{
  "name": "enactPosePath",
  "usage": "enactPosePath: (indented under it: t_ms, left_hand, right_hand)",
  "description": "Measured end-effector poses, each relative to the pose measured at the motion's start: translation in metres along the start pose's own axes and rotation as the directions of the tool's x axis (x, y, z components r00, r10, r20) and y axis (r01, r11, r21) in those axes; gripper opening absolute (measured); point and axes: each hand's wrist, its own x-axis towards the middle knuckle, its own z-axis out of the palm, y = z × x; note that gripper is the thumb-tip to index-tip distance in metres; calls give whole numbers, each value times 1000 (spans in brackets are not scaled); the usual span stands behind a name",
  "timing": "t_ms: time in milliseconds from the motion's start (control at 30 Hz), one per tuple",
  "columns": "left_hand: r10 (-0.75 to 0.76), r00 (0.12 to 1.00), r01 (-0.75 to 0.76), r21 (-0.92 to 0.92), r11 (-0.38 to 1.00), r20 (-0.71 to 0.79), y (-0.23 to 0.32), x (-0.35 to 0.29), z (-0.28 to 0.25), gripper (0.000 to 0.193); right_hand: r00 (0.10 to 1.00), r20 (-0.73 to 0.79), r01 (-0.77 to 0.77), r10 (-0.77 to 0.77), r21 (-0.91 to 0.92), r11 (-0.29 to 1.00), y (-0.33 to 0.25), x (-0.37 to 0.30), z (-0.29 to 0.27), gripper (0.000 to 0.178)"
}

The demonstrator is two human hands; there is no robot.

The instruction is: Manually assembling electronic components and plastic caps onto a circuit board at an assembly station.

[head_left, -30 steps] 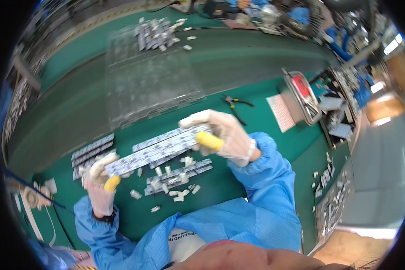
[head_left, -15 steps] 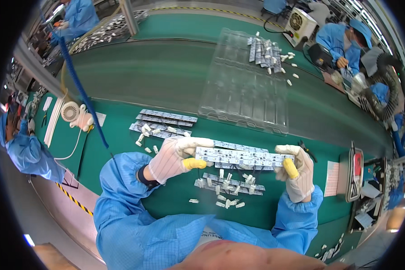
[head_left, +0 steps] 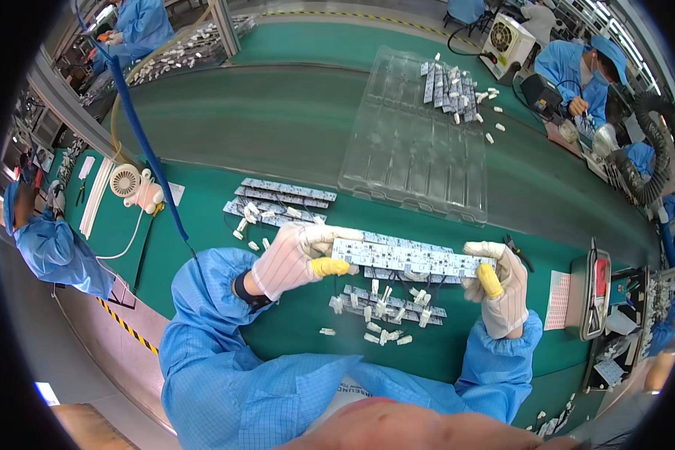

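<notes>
A long white circuit board [head_left: 412, 259] is held level in front of me, one end in each gloved hand. My left hand [head_left: 296, 255] pinches its left end, the yellow-tipped thumb against the near edge. At the right end, my right hand [head_left: 497, 285] grips it with thumb and fingers. Partly hidden behind and below it lie more boards. Nearer me, a group of boards [head_left: 367, 305] with dark wires and white connectors [head_left: 382, 307] rests on the green mat. Another stack of wired boards [head_left: 281, 201] lies beyond my left hand.
A clear plastic tray [head_left: 412, 157] holds several boards [head_left: 451, 90] at its far end. A small fan [head_left: 131, 184] stands at the left, near a hanging blue coiled hose [head_left: 139, 142]. Pliers [head_left: 519, 255] and a metal box [head_left: 591, 292] are at the right. Other people work nearby.
The view has shifted slightly, so everything sits a little to the right. Both hands keep their grip on the circuit board, which is tilted a little differently.
</notes>
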Motion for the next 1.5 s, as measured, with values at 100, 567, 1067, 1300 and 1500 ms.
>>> enactPosePath:
  t_ms: [100, 567, 1067, 1300, 1500]
  left_hand:
    - [-18, 1000, 18, 7, 1000, -17, -5, 1, 1, 45]
    - [-37, 999, 36, -48, 998, -29, -11, -3, -3, 48]
    - [14, 997, -17, -37, 999, -72, -11, -4, -4, 54]
    - [115, 993, -111, 138, 984, -26, -14, -3, -6, 55]
    - [169, 981, -158, 116, 981, -94, -5, 3, -9, 54]
  right_hand:
    - [1000, -20, -11, 10, -10, 1000, 0, 1, 2, 41]
    - [999, 39, -17, 11, 163, 987, 9, 10, -4, 45]
    - [998, 57, 6, -14, 133, 991, 11, 9, -6, 42]
    - [997, -55, 49, -47, 34, 998, 12, 10, -1, 51]
    - [1000, 7, 14, -15, 61, 998, 8, 8, -5, 52]
